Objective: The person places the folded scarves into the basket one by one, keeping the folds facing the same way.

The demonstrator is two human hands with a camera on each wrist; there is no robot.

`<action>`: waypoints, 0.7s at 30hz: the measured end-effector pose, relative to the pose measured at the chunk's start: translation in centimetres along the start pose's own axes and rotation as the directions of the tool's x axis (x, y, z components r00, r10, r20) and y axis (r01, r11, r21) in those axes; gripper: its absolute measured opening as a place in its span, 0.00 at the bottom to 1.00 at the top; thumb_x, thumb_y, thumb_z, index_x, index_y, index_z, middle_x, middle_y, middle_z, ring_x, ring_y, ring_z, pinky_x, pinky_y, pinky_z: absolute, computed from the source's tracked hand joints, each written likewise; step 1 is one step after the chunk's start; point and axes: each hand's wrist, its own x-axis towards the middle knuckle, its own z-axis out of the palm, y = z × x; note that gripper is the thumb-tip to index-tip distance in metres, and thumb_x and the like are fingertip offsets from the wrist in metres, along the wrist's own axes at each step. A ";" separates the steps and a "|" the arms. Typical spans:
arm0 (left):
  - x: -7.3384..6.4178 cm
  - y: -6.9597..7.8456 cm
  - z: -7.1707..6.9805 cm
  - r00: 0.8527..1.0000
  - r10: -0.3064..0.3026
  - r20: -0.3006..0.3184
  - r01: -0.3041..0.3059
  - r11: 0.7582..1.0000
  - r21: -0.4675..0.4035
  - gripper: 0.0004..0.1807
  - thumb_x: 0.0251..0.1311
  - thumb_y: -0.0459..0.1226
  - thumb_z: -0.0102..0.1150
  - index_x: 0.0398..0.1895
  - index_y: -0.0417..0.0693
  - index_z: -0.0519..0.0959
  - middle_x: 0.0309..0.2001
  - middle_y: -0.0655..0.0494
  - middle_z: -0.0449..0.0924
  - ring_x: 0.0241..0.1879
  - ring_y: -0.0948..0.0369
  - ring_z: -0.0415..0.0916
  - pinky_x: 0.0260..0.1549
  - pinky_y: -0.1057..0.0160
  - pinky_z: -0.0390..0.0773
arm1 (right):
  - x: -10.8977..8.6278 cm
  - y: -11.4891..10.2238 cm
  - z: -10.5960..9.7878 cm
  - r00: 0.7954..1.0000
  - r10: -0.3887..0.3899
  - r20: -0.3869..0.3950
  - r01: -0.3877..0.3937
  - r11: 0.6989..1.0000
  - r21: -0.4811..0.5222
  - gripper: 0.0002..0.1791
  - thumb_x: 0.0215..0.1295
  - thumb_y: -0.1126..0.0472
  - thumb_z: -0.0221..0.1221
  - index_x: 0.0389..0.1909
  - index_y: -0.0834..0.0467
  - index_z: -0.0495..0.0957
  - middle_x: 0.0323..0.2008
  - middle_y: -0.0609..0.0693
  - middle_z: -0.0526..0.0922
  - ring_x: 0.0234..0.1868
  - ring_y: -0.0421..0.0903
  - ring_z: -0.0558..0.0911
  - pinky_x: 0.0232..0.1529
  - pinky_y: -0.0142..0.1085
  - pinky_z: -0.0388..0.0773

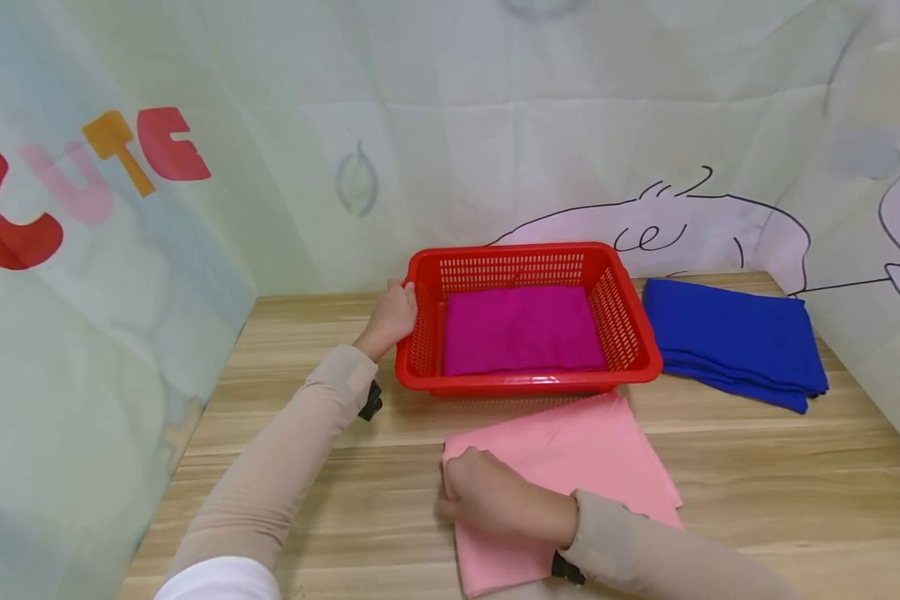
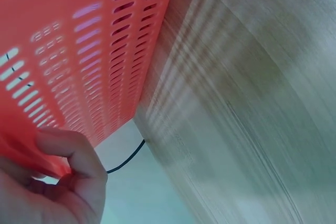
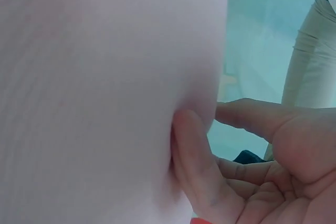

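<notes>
A red plastic basket (image 1: 543, 386) with slotted walls stands toward the back of the table, a folded magenta cloth (image 1: 521, 329) lying flat inside it. My left hand (image 1: 392, 315) grips the basket's left rim, and in the left wrist view its fingers (image 2: 73, 148) curl round the red edge. In front of the basket lies a folded pink cloth (image 1: 562, 450). My right hand (image 1: 495, 496) pinches this cloth at its left edge; the right wrist view has the fingers (image 3: 191, 145) on one face and the thumb at the edge.
A folded blue cloth (image 1: 731, 342) lies just right of the basket. The wooden table (image 1: 780, 517) meets a printed curtain (image 1: 450, 150) at the back and along both sides. The pink cloth's far corner reaches close to the basket's front.
</notes>
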 end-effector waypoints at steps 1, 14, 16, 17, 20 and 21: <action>0.0 0.0 0.0 1.000 0.000 0.002 0.000 1.000 0.002 0.26 0.81 0.44 0.25 0.60 0.27 0.59 0.32 0.40 0.73 0.24 0.54 0.77 0.21 0.61 0.80 | -0.1 0.2 -0.1 1.000 -0.007 -0.002 0.007 1.000 0.027 0.29 0.58 0.62 0.67 0.07 0.50 0.58 0.09 0.37 0.50 0.13 0.32 0.52 0.14 0.24 0.53; 0.4 -0.7 -0.9 0.998 -0.009 0.062 0.013 0.997 -0.076 0.28 0.81 0.45 0.28 0.65 0.26 0.58 0.38 0.39 0.72 0.22 0.59 0.75 0.20 0.66 0.77 | -1.2 1.9 -1.7 0.994 -0.106 0.032 0.094 0.963 0.254 0.14 0.65 0.62 0.65 0.21 0.54 0.73 0.15 0.36 0.67 0.17 0.29 0.65 0.21 0.22 0.66; 0.2 -0.8 -1.0 0.998 -0.008 0.067 0.013 0.997 -0.082 0.29 0.81 0.46 0.28 0.65 0.26 0.59 0.39 0.39 0.72 0.24 0.58 0.75 0.22 0.66 0.78 | -1.5 2.0 -1.9 0.993 -0.113 0.043 0.095 0.947 0.306 0.11 0.66 0.61 0.65 0.24 0.54 0.77 0.16 0.36 0.73 0.18 0.28 0.70 0.22 0.22 0.71; 0.2 -0.8 -1.1 0.997 -0.008 0.071 0.014 0.996 -0.086 0.29 0.81 0.46 0.27 0.65 0.26 0.59 0.40 0.38 0.72 0.25 0.58 0.75 0.23 0.65 0.78 | -1.6 2.1 -2.1 0.992 -0.118 0.043 0.098 0.939 0.331 0.10 0.66 0.61 0.66 0.24 0.54 0.78 0.16 0.36 0.74 0.18 0.28 0.72 0.22 0.23 0.73; 0.1 -1.0 -1.2 0.997 -0.003 0.074 0.009 0.996 -0.091 0.30 0.81 0.46 0.25 0.65 0.26 0.59 0.44 0.37 0.72 0.30 0.55 0.75 0.29 0.62 0.78 | -2.0 2.3 -2.6 0.991 -0.132 0.036 0.109 0.919 0.379 0.09 0.66 0.62 0.65 0.25 0.54 0.79 0.17 0.37 0.77 0.18 0.28 0.74 0.23 0.24 0.76; 0.1 -1.1 -1.3 0.997 0.001 0.074 0.006 0.996 -0.094 0.30 0.81 0.46 0.25 0.66 0.26 0.59 0.45 0.36 0.72 0.32 0.54 0.75 0.31 0.61 0.77 | -2.2 2.4 -2.8 0.991 -0.132 0.036 0.108 0.914 0.392 0.09 0.66 0.62 0.65 0.26 0.54 0.79 0.17 0.37 0.77 0.18 0.29 0.75 0.22 0.25 0.76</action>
